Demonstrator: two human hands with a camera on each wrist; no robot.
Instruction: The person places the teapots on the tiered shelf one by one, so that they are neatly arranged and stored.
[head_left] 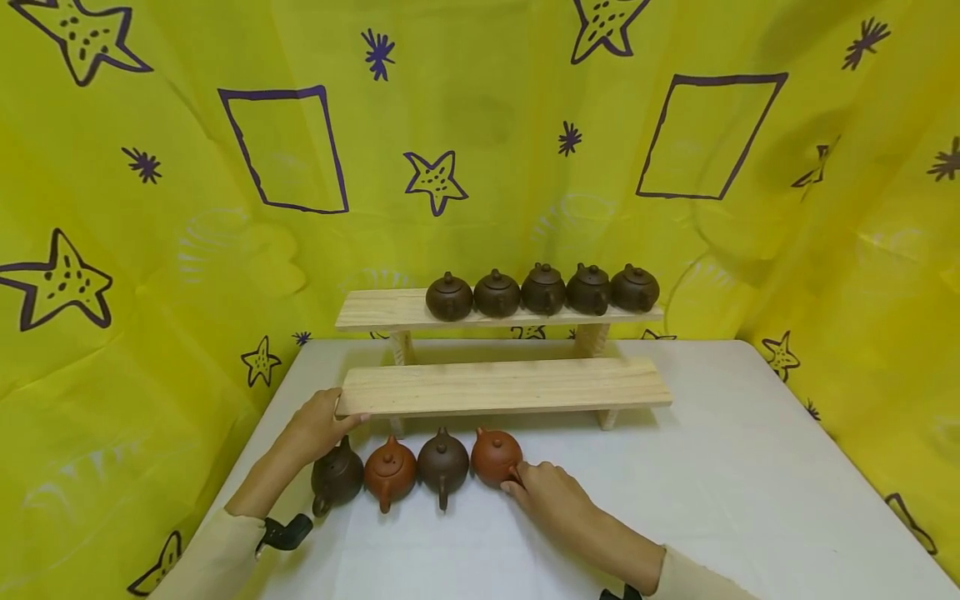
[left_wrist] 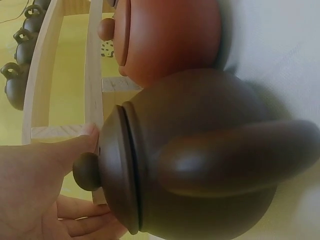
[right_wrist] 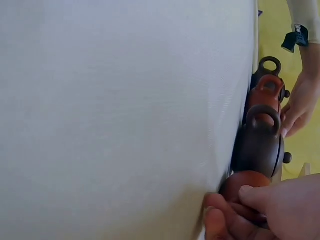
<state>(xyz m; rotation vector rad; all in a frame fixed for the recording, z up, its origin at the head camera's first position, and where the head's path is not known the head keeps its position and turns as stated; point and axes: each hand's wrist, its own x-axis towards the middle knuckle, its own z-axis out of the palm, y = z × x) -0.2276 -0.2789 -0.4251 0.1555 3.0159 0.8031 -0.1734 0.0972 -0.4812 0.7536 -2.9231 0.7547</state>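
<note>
Head view: left arm reaches up from lower left, left hand [head_left: 318, 421] at the left end of the lower pale-wood shelf board [head_left: 502, 385], thumb along the front edge, remaining fingers at the end. Right arm comes in from lower right, angled up-left, wrist fairly straight; right hand [head_left: 553, 496] pinches the handle of a round red-brown clay teapot [head_left: 495, 457], rightmost of four on the white cloth-covered table [head_left: 750, 467], spout pointing away. Left of it, in a row: round dark-brown clay teapot [head_left: 442, 462], round orange-brown clay teapot [head_left: 390, 471], second dark-brown clay teapot [head_left: 339, 479], this last just below the left hand. Five dark-brown clay teapots [head_left: 543, 288] sit side by side on the upper pale-wood shelf board [head_left: 382, 307], toward its right end.

Left wrist view: second dark-brown teapot fills the foreground, handle toward camera. Left hand behind its lid knob, thumb tip on the board edge, other fingers bent on the other side; grip closed round the board. Contact with the knob: can't tell.

Right wrist view: thumb over the handle, fingers curled under, grip closed; hand hides part of the red-brown teapot. Left hand visible past the row's far end.
</note>
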